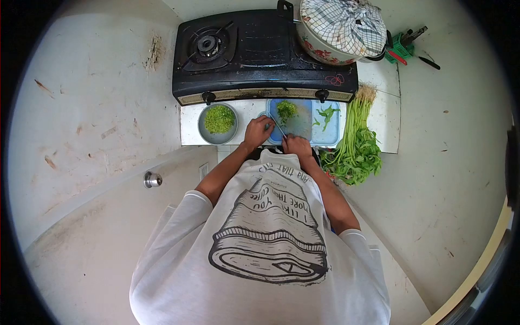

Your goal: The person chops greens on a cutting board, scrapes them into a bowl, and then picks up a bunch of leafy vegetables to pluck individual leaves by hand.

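Note:
My right hand (297, 145) is wrapped round the handle of a knife (278, 126), whose blade slants up and left over a blue cutting board (304, 111). At the board's left edge, close to the blade's tip, my left hand (259, 131) is closed with curled fingers. Whatever those fingers hold, if anything, is hidden. A small heap of chopped greens (286, 111) lies on the board, just beyond the blade. Some loose green leaves (326, 116) rest on the light blue part at the right. Left of my left hand stands a grey bowl (201, 130) of finely chopped greens (219, 119).
A long bunch of leafy green stalks (357, 135) lies right of the board, leaves hanging over the counter edge. Behind is a black gas stove (262, 49) bearing a cloth-wrapped pot (327, 51). A green basket (400, 49) with utensils sits far right. Walls flank both sides.

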Demonstrator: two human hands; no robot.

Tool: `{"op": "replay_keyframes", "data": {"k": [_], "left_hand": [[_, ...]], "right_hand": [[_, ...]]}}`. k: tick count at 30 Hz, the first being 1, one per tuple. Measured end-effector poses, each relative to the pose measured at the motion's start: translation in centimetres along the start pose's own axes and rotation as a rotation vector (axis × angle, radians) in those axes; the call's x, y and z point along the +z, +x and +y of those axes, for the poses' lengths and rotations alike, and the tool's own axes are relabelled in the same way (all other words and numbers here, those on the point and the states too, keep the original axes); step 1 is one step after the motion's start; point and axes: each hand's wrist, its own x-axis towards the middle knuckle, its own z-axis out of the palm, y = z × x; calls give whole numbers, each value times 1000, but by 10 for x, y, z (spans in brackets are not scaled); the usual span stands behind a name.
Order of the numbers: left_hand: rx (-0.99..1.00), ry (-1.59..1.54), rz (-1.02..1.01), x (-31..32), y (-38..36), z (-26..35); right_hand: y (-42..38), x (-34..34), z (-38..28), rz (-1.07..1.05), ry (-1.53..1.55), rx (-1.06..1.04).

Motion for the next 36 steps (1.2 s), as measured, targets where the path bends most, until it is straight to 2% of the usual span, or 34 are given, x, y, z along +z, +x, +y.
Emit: {"op": "replay_keyframes", "data": {"k": [8, 29, 36], "left_hand": [[-41, -52, 22, -3, 1, 7], [107, 26, 24, -4, -1, -5], [33, -8, -4, -2, -5, -7]], "right_hand": [[-2, 0, 1, 2, 9, 36], [4, 6, -9, 35, 15, 0], [2, 5, -6, 36, 11, 5]]}}
